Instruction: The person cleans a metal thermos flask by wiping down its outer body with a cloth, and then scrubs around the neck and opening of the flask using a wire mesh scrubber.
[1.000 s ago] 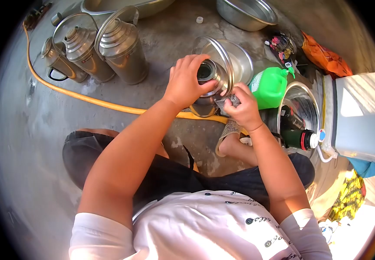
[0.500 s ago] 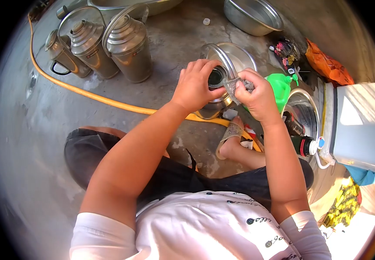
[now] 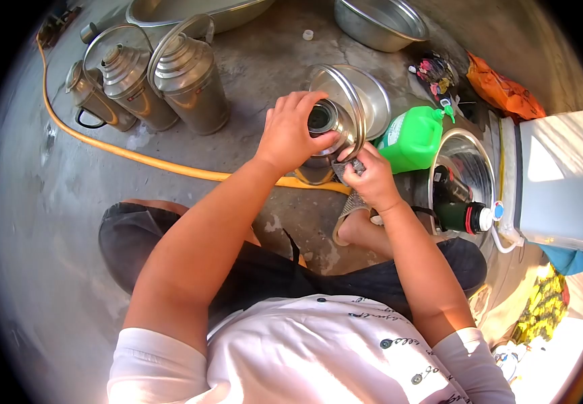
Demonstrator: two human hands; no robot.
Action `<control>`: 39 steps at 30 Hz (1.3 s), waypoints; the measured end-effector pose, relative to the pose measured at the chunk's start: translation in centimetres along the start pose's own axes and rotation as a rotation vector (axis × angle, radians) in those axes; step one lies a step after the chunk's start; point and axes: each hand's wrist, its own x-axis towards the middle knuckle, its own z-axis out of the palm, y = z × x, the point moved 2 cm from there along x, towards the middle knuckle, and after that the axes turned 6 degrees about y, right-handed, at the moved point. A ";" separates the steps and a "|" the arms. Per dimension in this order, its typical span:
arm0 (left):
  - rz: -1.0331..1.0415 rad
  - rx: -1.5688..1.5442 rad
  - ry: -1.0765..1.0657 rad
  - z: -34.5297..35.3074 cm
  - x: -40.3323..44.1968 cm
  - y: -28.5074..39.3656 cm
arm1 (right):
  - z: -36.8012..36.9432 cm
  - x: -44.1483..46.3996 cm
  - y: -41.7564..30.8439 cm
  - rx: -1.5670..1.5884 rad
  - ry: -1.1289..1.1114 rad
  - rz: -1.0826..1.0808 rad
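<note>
Left hand [image 3: 290,131] curved around metal flask [image 3: 346,126] — right hand [image 3: 372,178] pinching grey scrubber [image 3: 357,164]

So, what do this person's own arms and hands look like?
The left hand and right hand are human and ungloved, with no cables. Short, loose white sleeves leave both forearms bare. They belong to a white shirt with dark buttons and dark, handwriting-style lettering.
</note>
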 end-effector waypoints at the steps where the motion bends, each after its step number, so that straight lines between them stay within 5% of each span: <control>1: -0.007 -0.002 -0.003 0.0 0.0 0.0 | -0.1 0.0 -0.1 -0.006 -0.008 0.016; 7: -0.027 0.008 0.018 -0.3 0.1 -0.5 | -3.1 4.9 -3.8 -0.041 0.057 -0.057; 9: -0.018 0.003 0.020 -0.3 0.5 -0.4 | -3.9 7.4 -5.4 0.000 -0.051 0.198; 13: -0.018 0.009 0.022 -0.2 0.4 -0.4 | -3.4 11.2 -5.8 0.068 -0.177 0.301; 17: -0.014 0.008 -0.007 -0.4 0.3 -0.4 | -3.7 10.8 -6.1 0.092 -0.268 0.365; 23: -0.004 -0.004 -0.026 -0.2 0.1 -0.2 | -3.6 6.5 -5.4 0.201 -0.119 0.388; 39: -0.030 0.001 -0.037 0.1 0.7 -0.4 | 1.6 -1.7 1.6 0.036 0.088 0.056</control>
